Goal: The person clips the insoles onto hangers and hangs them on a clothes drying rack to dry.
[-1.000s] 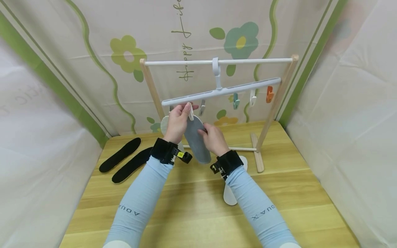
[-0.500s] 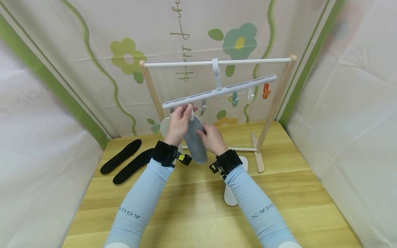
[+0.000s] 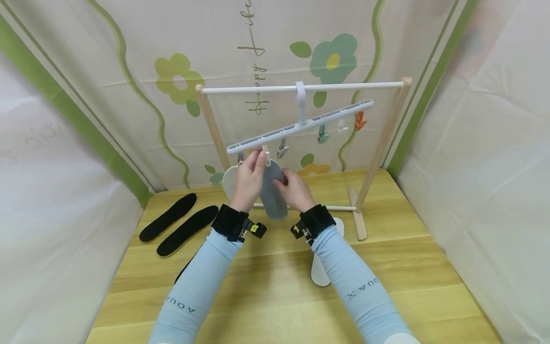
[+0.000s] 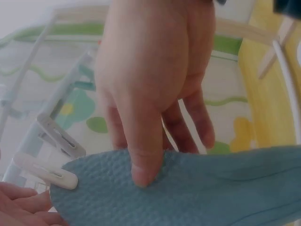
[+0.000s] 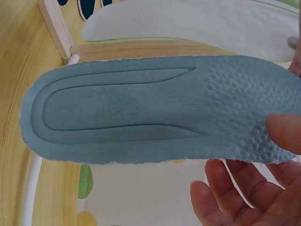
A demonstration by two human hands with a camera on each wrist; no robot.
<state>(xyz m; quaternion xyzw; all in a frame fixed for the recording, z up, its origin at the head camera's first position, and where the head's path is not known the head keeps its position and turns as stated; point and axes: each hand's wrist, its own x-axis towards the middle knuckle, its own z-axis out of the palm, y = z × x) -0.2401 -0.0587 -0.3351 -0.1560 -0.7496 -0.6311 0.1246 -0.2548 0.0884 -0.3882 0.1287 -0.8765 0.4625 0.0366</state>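
Note:
My left hand (image 3: 248, 180) pinches a white clip (image 3: 267, 156) beneath the low left end of the pale hanger (image 3: 301, 127). The clip's tip (image 4: 69, 180) overlaps the rounded end of a grey-blue insole (image 3: 273, 195). My right hand (image 3: 296, 191) holds that insole by its side edge; in the right wrist view its thumb lies on the dimpled face (image 5: 235, 89), other fingers behind. A light insole (image 3: 229, 181) hangs left of my left hand, near a grey clip (image 3: 240, 156), partly hidden.
A wood-and-white rack (image 3: 352, 86) bears the hanger. Grey (image 3: 282, 149), green (image 3: 322, 135), white (image 3: 342, 126) and orange (image 3: 359, 121) clips hang from it. Black insoles (image 3: 169, 217) lie on the table (image 3: 275, 296) at left; a white one (image 3: 320, 271) lies partly under my right forearm.
The hanger has turned, its right end shifting left with the clips there. Both hands keep their holds, and the insole's lower end has moved slightly up.

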